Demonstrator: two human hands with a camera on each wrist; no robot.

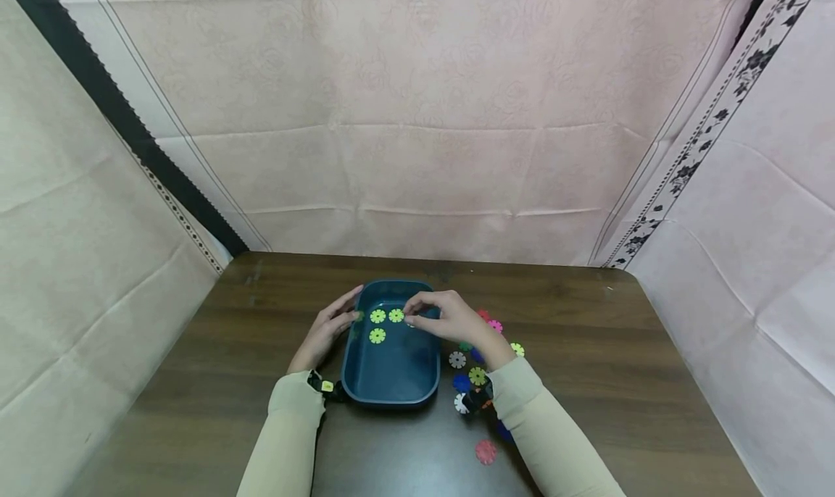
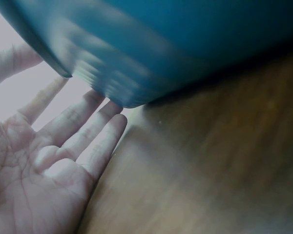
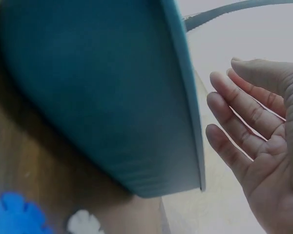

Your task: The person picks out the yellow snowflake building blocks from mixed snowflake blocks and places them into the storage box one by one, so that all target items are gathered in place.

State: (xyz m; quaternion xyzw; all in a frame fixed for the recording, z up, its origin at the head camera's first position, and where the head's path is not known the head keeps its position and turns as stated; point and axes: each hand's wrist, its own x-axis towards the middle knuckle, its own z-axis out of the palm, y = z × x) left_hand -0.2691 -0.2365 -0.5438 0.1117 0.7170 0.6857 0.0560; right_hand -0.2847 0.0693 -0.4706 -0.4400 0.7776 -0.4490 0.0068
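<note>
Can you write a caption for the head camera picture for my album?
Two hands, left hand and right hand, at a blue tray holding green flower discs.

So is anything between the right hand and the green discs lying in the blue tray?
Nothing visible. The right hand hangs over the tray's far right rim, fingers open, with the green discs lying uncovered just left of it.

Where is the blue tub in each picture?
Head view: the blue tub sits low in the middle of the picture, on the wooden table, between the left hand and the right hand.
Left wrist view: its outer wall fills the top, above the open palm.
Right wrist view: its outer wall fills the left and middle, rim toward the hand.
Shared landmark: the brown wooden table under the tub, seen in all three views.
</note>
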